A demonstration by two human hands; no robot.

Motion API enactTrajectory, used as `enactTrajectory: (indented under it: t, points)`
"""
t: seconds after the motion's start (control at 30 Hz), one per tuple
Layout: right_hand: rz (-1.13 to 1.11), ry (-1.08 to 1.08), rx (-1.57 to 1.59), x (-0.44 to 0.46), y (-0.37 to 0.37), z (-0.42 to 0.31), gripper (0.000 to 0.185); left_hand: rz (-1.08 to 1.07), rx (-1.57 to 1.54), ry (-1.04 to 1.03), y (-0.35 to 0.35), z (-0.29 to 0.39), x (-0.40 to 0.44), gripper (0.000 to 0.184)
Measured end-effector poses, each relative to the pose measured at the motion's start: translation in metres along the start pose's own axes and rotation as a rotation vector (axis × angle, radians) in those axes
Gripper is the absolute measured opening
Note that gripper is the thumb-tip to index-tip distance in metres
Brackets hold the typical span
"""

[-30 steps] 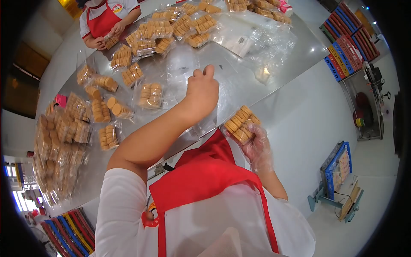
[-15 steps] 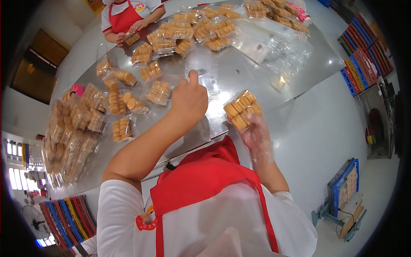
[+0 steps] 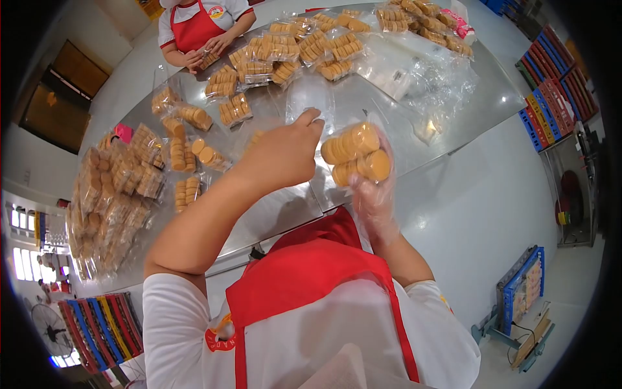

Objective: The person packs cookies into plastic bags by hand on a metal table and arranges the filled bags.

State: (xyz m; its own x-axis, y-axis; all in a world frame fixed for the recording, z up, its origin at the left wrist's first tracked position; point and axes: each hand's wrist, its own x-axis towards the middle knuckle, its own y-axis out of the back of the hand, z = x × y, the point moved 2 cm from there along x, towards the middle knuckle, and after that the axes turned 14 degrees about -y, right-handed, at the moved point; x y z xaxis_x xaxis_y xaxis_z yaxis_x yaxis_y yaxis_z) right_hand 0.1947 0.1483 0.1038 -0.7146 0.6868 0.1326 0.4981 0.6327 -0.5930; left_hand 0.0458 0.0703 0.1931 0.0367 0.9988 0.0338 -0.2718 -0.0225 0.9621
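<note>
My right hand [image 3: 374, 198], in a clear plastic glove, grips a pack of round cookies [image 3: 353, 152]. The cookies stand in two stacks side by side, their round ends facing right, with clear film around them. Close to the pack's left side is my bare left hand [image 3: 285, 152], its fingers curled and the thumb and a finger near each other at the top; whatever they hold, if anything, is hidden. Clear plastic bags [image 3: 311, 97] lie on the metal table [image 3: 259, 227] just beyond this hand. Another cookie pack is partly covered by my left hand.
Wrapped cookie packs pile up at the left [image 3: 110, 201] and along the far side [image 3: 278, 48]. More clear plastic bags [image 3: 421, 71] lie at the far right. Across the table a person in a red apron [image 3: 197, 29] handles a pack. Stacked crates [image 3: 551, 97] stand at the right.
My right hand has brought the cookie pack left and up and turned it, so the stacks' round ends now show. My left hand has tilted, its top fingers swinging toward the pack.
</note>
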Motion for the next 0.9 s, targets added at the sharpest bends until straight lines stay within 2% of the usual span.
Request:
enactTrajectory:
  t: [0.1,0.23,0.27,0.37,0.47,0.63,0.77,0.83,0.87,0.9]
  points:
    - [0.019,-0.101,-0.48,-0.017,0.006,-0.002,0.072,-0.002,-0.032,-0.049,-0.003,0.013,-0.001,0.055]
    - [0.036,-0.408,-0.561,-0.022,0.012,0.016,0.069,-0.073,-0.048,-0.135,-0.026,0.032,-0.007,0.053]
    - [0.022,-0.417,-0.503,-0.022,0.01,0.016,0.073,0.008,-0.036,-0.233,-0.037,0.033,-0.011,0.053]
    - [0.047,-0.799,0.12,-0.025,0.005,0.014,0.078,-0.142,0.05,-0.221,-0.059,0.044,-0.01,0.052]
    - [0.045,-0.877,-0.118,-0.027,0.005,0.024,0.074,-0.281,0.051,-0.136,-0.066,0.054,-0.006,0.053]
    - [0.359,-0.954,0.206,-0.023,-0.021,0.046,0.068,-0.451,-0.039,-0.026,-0.067,0.068,-0.007,0.057]
    - [0.609,-0.899,0.462,-0.013,-0.042,0.065,0.063,-0.482,-0.145,-0.101,-0.067,0.075,-0.008,0.062]
    - [0.471,-0.89,0.579,0.0,-0.041,0.093,0.061,-0.505,-0.15,-0.157,-0.069,0.08,-0.009,0.064]
    - [0.197,-0.95,0.777,0.006,-0.026,0.112,0.061,-0.508,-0.107,-0.214,-0.072,0.083,-0.01,0.065]
    - [0.229,-0.942,0.634,0.012,-0.025,0.118,0.061,-0.502,-0.113,-0.214,-0.074,0.083,-0.01,0.066]
